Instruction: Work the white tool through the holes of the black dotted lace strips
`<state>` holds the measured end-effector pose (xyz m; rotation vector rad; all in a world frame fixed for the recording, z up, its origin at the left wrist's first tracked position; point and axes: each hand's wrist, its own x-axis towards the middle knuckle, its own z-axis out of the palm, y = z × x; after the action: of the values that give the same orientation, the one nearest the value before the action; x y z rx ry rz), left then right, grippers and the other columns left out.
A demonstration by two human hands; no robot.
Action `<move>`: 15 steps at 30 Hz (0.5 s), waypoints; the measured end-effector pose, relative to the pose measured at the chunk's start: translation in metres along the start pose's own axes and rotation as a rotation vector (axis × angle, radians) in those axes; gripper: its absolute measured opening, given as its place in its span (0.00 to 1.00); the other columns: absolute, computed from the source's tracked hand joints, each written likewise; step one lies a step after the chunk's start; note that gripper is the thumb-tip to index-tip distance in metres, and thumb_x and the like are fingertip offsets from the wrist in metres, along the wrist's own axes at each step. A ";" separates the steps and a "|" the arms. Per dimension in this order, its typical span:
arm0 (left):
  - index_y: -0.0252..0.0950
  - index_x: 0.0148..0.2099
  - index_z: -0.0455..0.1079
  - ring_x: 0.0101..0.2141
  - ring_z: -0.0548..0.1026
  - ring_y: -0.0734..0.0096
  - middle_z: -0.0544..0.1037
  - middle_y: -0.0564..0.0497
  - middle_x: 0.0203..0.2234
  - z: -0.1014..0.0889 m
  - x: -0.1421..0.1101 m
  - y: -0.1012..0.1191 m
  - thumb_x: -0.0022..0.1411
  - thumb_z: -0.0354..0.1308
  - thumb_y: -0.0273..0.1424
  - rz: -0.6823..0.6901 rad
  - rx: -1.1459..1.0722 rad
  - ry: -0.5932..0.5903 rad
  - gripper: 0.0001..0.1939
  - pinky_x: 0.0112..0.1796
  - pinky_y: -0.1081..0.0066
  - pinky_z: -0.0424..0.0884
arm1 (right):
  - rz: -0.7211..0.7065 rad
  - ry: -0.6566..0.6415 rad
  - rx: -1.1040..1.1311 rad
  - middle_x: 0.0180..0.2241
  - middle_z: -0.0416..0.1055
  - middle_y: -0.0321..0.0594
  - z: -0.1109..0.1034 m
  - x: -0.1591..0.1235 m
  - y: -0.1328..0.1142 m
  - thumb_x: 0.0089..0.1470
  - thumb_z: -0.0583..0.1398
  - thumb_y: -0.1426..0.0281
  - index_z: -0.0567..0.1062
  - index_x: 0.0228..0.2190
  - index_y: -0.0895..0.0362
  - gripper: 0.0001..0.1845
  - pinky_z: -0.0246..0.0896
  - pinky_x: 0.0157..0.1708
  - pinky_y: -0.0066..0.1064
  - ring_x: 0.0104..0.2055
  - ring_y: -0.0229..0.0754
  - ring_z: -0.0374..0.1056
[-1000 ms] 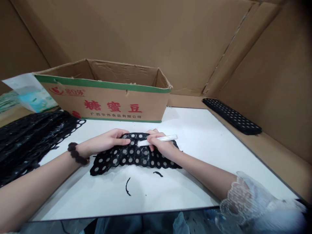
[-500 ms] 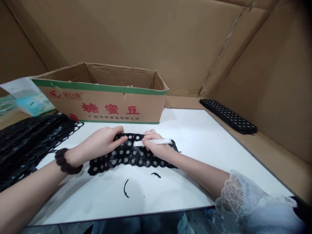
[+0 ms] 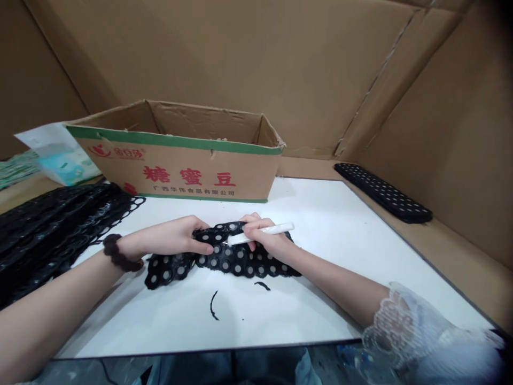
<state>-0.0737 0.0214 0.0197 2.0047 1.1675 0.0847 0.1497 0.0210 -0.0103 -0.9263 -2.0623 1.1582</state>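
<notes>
A black strip of joined rings with pale round inserts (image 3: 224,259) lies across the middle of the white board (image 3: 328,240). My left hand (image 3: 174,237) rests on its left half, fingers curled and pressing the strip down. My right hand (image 3: 266,238) is closed round a white pen-like tool (image 3: 262,232), held like a pencil, its tip touching the strip near the middle. A dark hair tie sits on my left wrist. Two thin black curved scraps (image 3: 214,306) lie on the board in front of the strip.
An open cardboard box with red characters and a green band (image 3: 180,160) stands behind the hands. A heap of black ring sheets (image 3: 48,224) lies at the left. Another black strip (image 3: 382,191) rests at the right by the cardboard wall. A pale packet (image 3: 56,152) sits far left.
My left hand slid a little right along the strip and its fingers curled lower. The tool's tip moved slightly down on the strip. The view shifted a bit.
</notes>
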 end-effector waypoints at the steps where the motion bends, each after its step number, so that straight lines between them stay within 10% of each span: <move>1: 0.36 0.31 0.71 0.25 0.67 0.71 0.72 0.54 0.25 0.000 0.000 0.000 0.50 0.55 0.42 0.004 -0.037 -0.011 0.14 0.26 0.76 0.61 | 0.004 -0.002 -0.014 0.28 0.64 0.36 0.000 0.000 0.000 0.48 0.51 0.74 0.61 0.10 0.56 0.18 0.50 0.47 0.36 0.42 0.42 0.57; 15: 0.38 0.34 0.72 0.32 0.70 0.65 0.76 0.53 0.31 0.001 -0.001 -0.003 0.53 0.53 0.44 -0.077 -0.004 0.087 0.16 0.31 0.74 0.64 | -0.023 0.077 -0.184 0.32 0.63 0.37 0.008 -0.002 -0.004 0.47 0.53 0.76 0.62 0.10 0.56 0.17 0.51 0.48 0.37 0.43 0.42 0.53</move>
<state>-0.0759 0.0209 0.0172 1.9671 1.2978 0.1364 0.1436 0.0142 -0.0107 -1.0138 -2.1372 0.9176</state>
